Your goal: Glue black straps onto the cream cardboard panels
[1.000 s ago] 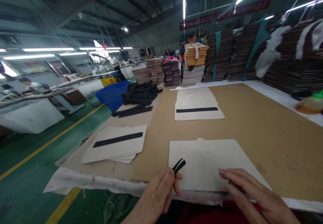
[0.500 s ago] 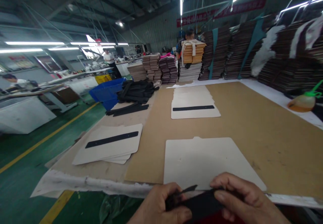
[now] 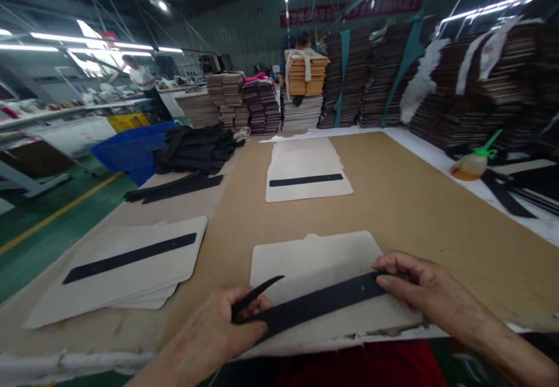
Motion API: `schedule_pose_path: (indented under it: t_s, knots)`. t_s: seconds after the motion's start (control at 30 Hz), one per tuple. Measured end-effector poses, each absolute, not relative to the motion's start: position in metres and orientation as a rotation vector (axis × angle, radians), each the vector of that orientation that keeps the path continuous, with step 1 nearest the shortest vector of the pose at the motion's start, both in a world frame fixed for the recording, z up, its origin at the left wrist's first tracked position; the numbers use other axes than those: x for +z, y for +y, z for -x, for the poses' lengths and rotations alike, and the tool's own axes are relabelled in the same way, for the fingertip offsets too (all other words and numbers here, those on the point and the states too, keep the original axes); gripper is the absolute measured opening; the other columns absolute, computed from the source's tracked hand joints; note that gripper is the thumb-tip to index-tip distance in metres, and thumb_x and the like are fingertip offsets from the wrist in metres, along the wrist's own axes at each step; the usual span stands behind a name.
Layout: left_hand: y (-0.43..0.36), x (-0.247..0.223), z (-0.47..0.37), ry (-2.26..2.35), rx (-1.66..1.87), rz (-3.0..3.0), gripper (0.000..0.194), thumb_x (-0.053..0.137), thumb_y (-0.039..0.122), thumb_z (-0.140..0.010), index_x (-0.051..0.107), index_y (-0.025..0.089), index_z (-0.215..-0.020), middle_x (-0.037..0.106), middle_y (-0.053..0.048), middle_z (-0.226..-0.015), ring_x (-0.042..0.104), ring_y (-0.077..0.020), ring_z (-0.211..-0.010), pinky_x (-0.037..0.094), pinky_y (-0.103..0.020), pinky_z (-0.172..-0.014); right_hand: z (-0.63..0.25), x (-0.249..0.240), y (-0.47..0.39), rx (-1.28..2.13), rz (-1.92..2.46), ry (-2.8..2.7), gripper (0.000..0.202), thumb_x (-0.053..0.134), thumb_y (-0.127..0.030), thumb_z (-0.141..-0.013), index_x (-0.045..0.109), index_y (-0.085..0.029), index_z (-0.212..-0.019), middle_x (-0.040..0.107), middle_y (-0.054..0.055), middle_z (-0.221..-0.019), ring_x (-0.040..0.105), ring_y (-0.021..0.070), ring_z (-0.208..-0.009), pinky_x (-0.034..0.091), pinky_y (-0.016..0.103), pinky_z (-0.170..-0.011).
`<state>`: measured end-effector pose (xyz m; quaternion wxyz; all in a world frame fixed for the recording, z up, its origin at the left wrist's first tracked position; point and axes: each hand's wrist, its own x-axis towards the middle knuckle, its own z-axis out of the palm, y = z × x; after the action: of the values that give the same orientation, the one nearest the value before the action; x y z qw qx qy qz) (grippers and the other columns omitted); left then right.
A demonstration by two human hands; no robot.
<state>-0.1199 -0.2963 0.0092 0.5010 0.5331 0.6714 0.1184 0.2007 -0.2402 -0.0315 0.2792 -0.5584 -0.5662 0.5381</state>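
A wide black strip (image 3: 321,301) is stretched between my two hands, slanting up to the right over a pale board (image 3: 301,259) at the table's near edge. My left hand (image 3: 231,324) grips its left end, thumb on top. A narrow, pointed dark piece (image 3: 259,294) also pokes up from that hand; what it belongs to is hidden. At the other end, near a small hole, the fingertips of my right hand (image 3: 413,282) pinch the strip. Whether the strip touches the board I cannot tell.
Left lie stacked pale boards (image 3: 131,282), the top one bearing a black strip; another such pile (image 3: 308,166) lies farther back. Loose black strips (image 3: 192,148) are heaped beside a blue bin (image 3: 131,148). An amber-filled bottle (image 3: 471,166) stands right, before tall stacks (image 3: 467,102).
My hands have moved up and forward from the table edge and spread apart. The black strip, bunched between them before, is now drawn out over the pale board. The view has turned right.
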Motion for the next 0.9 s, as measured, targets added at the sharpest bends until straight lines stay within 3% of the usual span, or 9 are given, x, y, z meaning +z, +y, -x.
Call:
schedule_pose_path:
  t_s: [0.1,0.2,0.37,0.57,0.9]
  knots:
    - [-0.291,0.010,0.120,1.636,0.261,-1.302,0.021,0.059,0.038,-0.073,0.066,0.020,-0.078,0.053,0.006,-0.057,0.044,-0.0114,-0.054,0.029,-0.022,-0.053,-0.203,-0.036,-0.234,1.370,1.504,-1.534,0.029,0.069,-0.048,-0.072,0.065,-0.022,-0.083,0.055,-0.005,-0.063,0.040,0.0087,-0.051,0.034,0.020,-0.046]
    - [-0.290,0.009,0.123,1.600,0.250,-1.302,0.020,0.058,0.038,-0.075,0.065,0.020,-0.077,0.059,0.005,-0.058,0.048,-0.0122,-0.056,0.031,-0.021,-0.055,-0.207,-0.043,-0.234,1.293,1.524,-1.587,0.026,0.067,-0.046,-0.075,0.065,-0.021,-0.083,0.056,-0.004,-0.064,0.046,0.0104,-0.056,0.038,0.021,-0.050]
    - [-0.287,-0.002,0.130,1.680,0.297,-1.297,0.021,0.061,0.036,-0.069,0.068,0.020,-0.079,0.062,0.004,-0.060,0.052,-0.0139,-0.055,0.033,-0.022,-0.054,-0.211,-0.047,-0.235,1.311,1.572,-1.601,0.025,0.063,-0.047,-0.077,0.064,-0.022,-0.084,0.062,-0.002,-0.070,0.053,0.0132,-0.062,0.041,0.023,-0.055]
    - [-0.276,-0.005,0.130,1.745,0.484,-1.286,0.027,0.065,0.045,-0.065,0.066,0.019,-0.070,0.059,0.003,-0.058,0.054,-0.0164,-0.063,0.039,-0.025,-0.063,-0.207,-0.051,-0.225,1.279,1.601,-1.539,0.024,0.063,-0.045,-0.076,0.062,-0.023,-0.084,0.060,-0.003,-0.069,0.051,0.0122,-0.060,0.039,0.023,-0.052]
    - [-0.275,-0.035,0.141,1.765,0.567,-1.256,0.041,0.067,0.057,-0.065,0.067,0.019,-0.079,0.059,0.003,-0.058,0.053,-0.0173,-0.061,0.040,-0.027,-0.064,-0.204,-0.055,-0.220,1.160,1.665,-1.560,0.022,0.060,-0.043,-0.076,0.063,-0.023,-0.084,0.061,-0.003,-0.068,0.053,0.0137,-0.061,0.041,0.025,-0.055]
